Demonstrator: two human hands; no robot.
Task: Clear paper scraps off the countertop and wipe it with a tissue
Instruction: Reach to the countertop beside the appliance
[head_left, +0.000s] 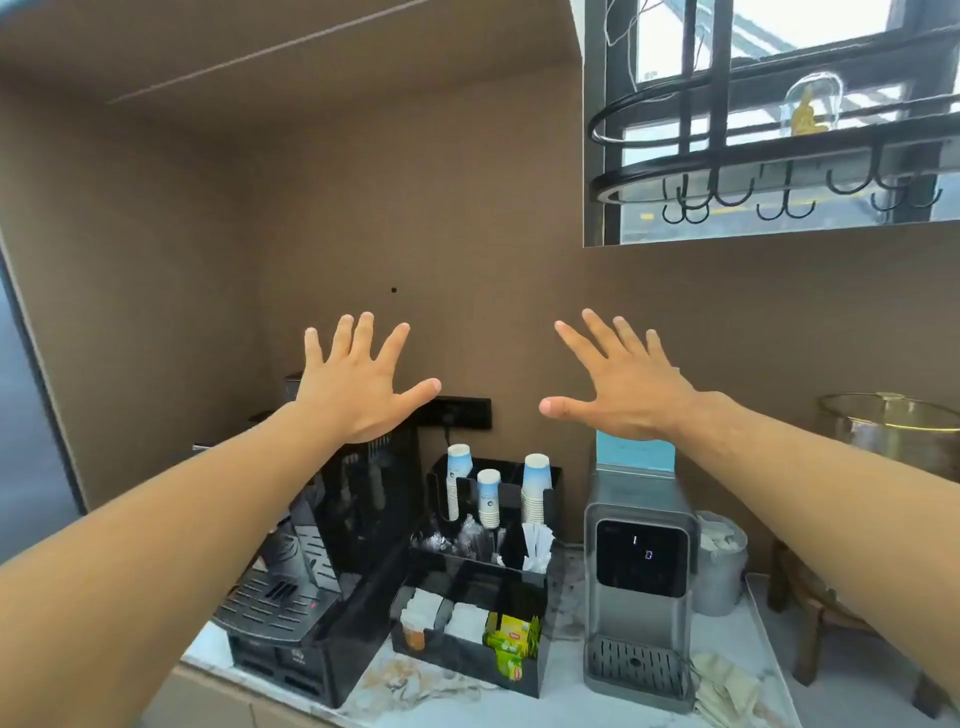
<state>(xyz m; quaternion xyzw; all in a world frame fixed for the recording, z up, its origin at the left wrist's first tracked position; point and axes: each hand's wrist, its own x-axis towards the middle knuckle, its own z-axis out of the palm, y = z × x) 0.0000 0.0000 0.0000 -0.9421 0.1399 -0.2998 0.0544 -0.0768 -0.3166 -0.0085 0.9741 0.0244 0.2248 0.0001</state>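
Both bare arms reach forward and up, raised side by side with a gap between them. The left hand (358, 384) is spread wide — fingers fanned, thumb pointing inward, back of the hand to the camera. The right hand (626, 387) mirrors it — fingers splayed, thumb toward the left. Neither hand holds or touches anything.

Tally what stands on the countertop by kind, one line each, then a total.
Coffee machine: 1
Black organizer: 1
Paper cup stacks: 3
Water dispenser: 1
Grey canister: 1
Crumpled tissue: 1
Total: 8
Both hands, left hand and right hand, are raised, open and empty.
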